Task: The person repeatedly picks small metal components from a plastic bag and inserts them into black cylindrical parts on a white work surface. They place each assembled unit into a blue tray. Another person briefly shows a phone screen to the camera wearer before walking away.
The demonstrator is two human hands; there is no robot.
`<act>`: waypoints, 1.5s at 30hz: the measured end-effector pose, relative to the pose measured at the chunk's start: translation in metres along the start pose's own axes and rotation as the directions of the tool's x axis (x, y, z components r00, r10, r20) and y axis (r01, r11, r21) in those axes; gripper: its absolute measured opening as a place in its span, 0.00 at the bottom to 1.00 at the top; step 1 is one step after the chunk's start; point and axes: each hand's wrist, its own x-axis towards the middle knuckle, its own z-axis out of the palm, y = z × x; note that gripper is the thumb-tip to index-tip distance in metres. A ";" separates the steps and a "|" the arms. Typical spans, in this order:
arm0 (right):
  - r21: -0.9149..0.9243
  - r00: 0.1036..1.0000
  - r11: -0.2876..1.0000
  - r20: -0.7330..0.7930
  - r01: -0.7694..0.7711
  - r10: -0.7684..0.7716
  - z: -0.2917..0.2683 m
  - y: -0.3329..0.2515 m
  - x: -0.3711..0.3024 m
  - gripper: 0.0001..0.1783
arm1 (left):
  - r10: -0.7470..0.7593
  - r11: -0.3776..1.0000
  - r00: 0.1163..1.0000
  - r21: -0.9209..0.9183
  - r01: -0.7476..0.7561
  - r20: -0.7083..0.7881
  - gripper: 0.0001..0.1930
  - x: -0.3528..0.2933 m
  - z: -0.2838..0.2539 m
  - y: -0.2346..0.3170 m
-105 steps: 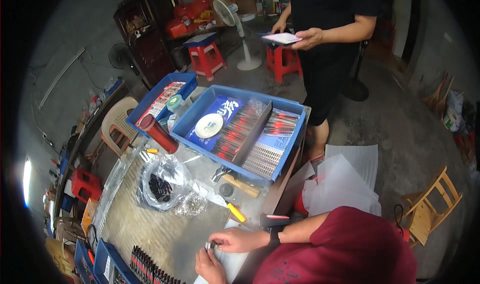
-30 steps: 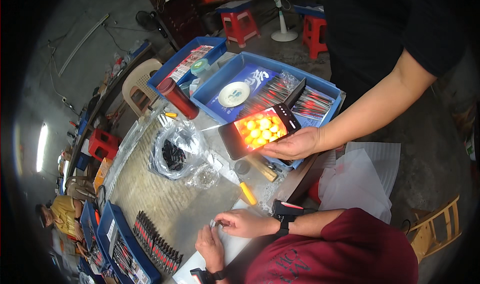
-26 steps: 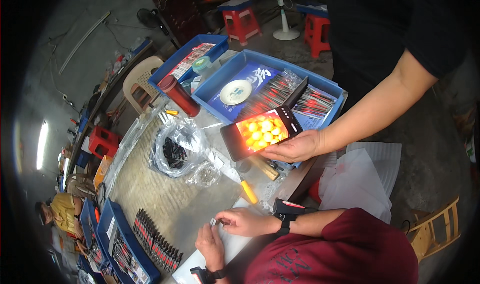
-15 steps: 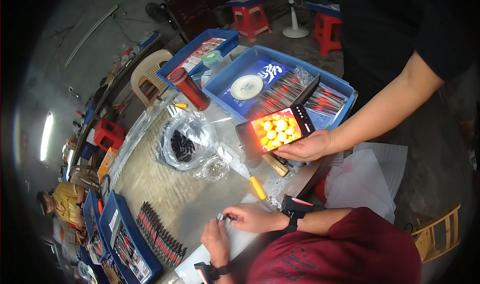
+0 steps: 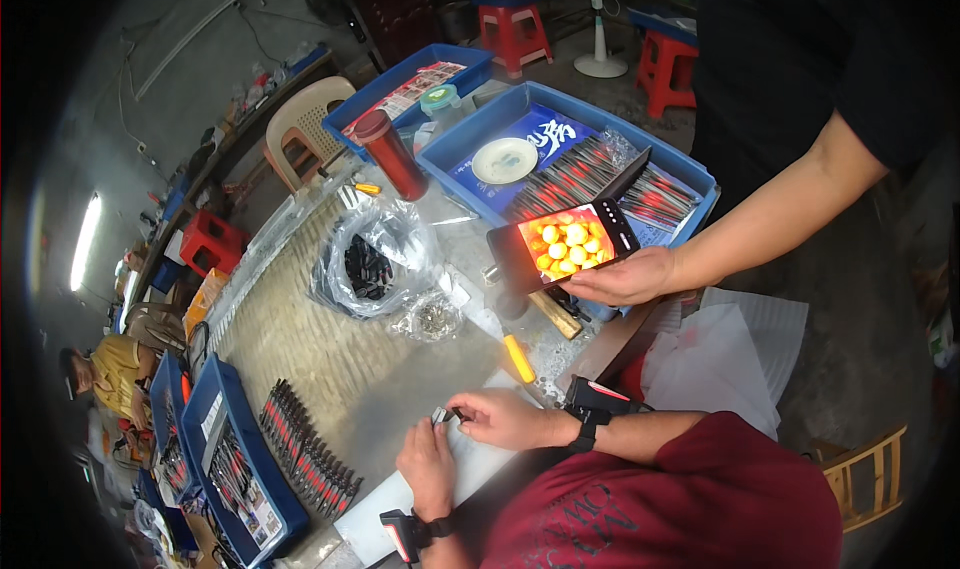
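Note:
Close together over a white sheet (image 5: 478,456) at the near edge of the table are both of my hands. My left hand (image 5: 427,463) is closed, its fingertips pinching a small silvery metal piece (image 5: 439,415). My right hand (image 5: 503,419) is closed too, with thumb and forefinger on a small dark part (image 5: 457,415) that meets the metal piece. The fingers partly cover both, so their exact kind is hidden. Left of my hands, a row of several black-and-red hand tools (image 5: 308,454) lies on the tabletop.
A plastic bag of black parts (image 5: 372,267) stands mid-table, near a yellow-handled tool (image 5: 518,359). Another person's hand (image 5: 630,277) holds a folding phone (image 5: 565,244) over the table. Blue trays (image 5: 440,159) of tools line the far side; another blue tray (image 5: 285,509) is at left.
The view has shifted slightly, moving the table items a little. My hands keep the same pinch on the small pieces, and the other person's hand still holds the phone.

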 end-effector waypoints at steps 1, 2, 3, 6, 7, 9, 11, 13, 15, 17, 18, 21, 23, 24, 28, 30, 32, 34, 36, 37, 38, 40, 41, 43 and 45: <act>-0.001 1.000 1.000 0.004 0.008 -0.008 0.000 0.000 0.000 0.18 | 0.008 1.000 1.000 -0.003 -0.008 -0.019 0.06 -0.001 0.000 0.000; -0.005 1.000 1.000 0.010 0.007 -0.007 -0.001 -0.001 0.000 0.18 | 0.001 1.000 1.000 0.006 -0.001 -0.009 0.06 -0.001 0.001 0.000; -0.005 1.000 1.000 0.010 0.012 -0.012 -0.002 -0.001 0.000 0.18 | 0.000 1.000 1.000 0.009 0.000 -0.008 0.06 -0.001 0.001 -0.001; -0.021 1.000 1.000 0.026 0.000 0.000 -0.002 -0.002 0.001 0.17 | -0.007 1.000 1.000 -0.011 0.007 -0.010 0.06 -0.001 0.001 0.000; -0.015 1.000 1.000 0.028 -0.009 0.009 -0.002 -0.002 0.001 0.17 | -0.005 0.999 1.000 -0.035 0.004 -0.020 0.06 -0.001 0.001 0.000; -0.009 0.999 0.999 0.032 -0.038 0.038 -0.002 -0.002 0.000 0.18 | -0.008 1.000 1.000 -0.015 0.008 0.014 0.06 -0.001 -0.001 0.000; -0.011 1.000 1.000 0.011 -0.013 0.013 -0.001 -0.002 0.000 0.18 | 0.001 1.000 1.000 -0.017 -0.001 0.015 0.06 0.001 -0.002 0.000; -0.002 1.000 1.000 -0.002 -0.011 0.011 -0.001 -0.001 -0.002 0.18 | 0.007 1.000 1.000 -0.026 -0.007 -0.005 0.05 0.001 -0.002 0.001; 0.031 1.000 0.999 0.000 -0.030 0.030 0.000 0.000 -0.001 0.18 | 0.009 0.999 1.000 -0.049 -0.010 -0.020 0.04 0.001 -0.002 0.002; 0.155 0.990 0.978 0.010 -0.138 0.138 0.002 0.002 0.000 0.16 | 0.000 0.999 1.000 -0.052 -0.002 -0.026 0.04 0.000 -0.003 0.001; 0.115 0.986 0.980 0.057 -0.164 0.158 -0.001 0.003 -0.002 0.17 | 0.006 0.997 0.998 -0.079 -0.011 -0.062 0.04 0.000 -0.002 0.001; 0.241 0.946 0.916 0.123 -0.320 0.299 -0.003 0.006 0.000 0.17 | 0.020 0.996 0.998 -0.087 -0.025 -0.057 0.05 -0.003 -0.004 0.003; 0.443 0.958 0.851 0.088 -0.282 0.272 -0.005 0.005 -0.001 0.14 | 0.010 0.997 1.000 -0.082 -0.011 -0.011 0.06 -0.007 -0.007 0.005; 0.454 0.957 0.847 0.051 -0.276 0.285 -0.007 0.004 0.000 0.12 | 0.025 0.998 0.999 -0.061 -0.026 -0.029 0.06 -0.009 -0.009 0.007; 0.530 0.928 0.794 -0.034 -0.298 0.371 -0.015 -0.006 0.002 0.08 | 0.060 0.995 0.996 -0.074 -0.065 -0.073 0.08 -0.014 -0.016 0.009; 0.540 0.919 0.790 -0.073 -0.290 0.387 -0.017 -0.012 0.004 0.07 | 0.053 0.994 0.996 -0.092 -0.060 -0.074 0.07 -0.017 -0.018 0.011; 0.544 0.917 0.788 -0.079 -0.288 0.390 -0.019 -0.018 0.003 0.06 | 0.070 0.991 0.993 -0.107 -0.079 -0.093 0.07 -0.019 -0.019 0.014; 0.536 0.922 0.796 -0.078 -0.282 0.380 -0.021 -0.022 0.002 0.06 | 0.077 0.986 0.992 -0.141 -0.091 -0.105 0.08 -0.019 -0.021 0.015; 0.529 0.932 0.804 -0.064 -0.270 0.356 -0.022 -0.023 0.001 0.06 | 0.084 0.980 0.990 -0.170 -0.103 -0.113 0.08 -0.021 -0.022 0.017; 0.527 0.937 0.808 -0.058 -0.263 0.343 -0.022 -0.023 0.000 0.06 | 0.088 0.978 0.989 -0.181 -0.108 -0.116 0.08 -0.022 -0.022 0.019; 0.544 0.941 0.800 -0.053 -0.255 0.336 -0.021 -0.022 0.000 0.06 | 0.085 0.972 0.990 -0.209 -0.108 -0.116 0.09 -0.023 -0.023 0.020; 0.500 0.944 0.832 -0.078 -0.240 0.319 -0.021 -0.020 -0.002 0.06 | 0.096 0.973 0.987 -0.199 -0.120 -0.126 0.09 -0.024 -0.024 0.021; 0.490 0.947 0.842 -0.095 -0.223 0.306 -0.021 -0.019 -0.003 0.06 | 0.088 0.968 0.988 -0.223 -0.114 -0.125 0.09 -0.024 -0.024 0.021; 0.500 0.943 0.832 -0.079 -0.242 0.322 -0.021 -0.019 -0.005 0.05 | 0.098 0.969 0.986 -0.211 -0.126 -0.137 0.09 -0.025 -0.025 0.021; 0.508 0.941 0.822 -0.065 -0.255 0.332 -0.022 -0.020 -0.006 0.05 | 0.095 0.969 0.986 -0.216 -0.123 -0.137 0.09 -0.025 -0.026 0.022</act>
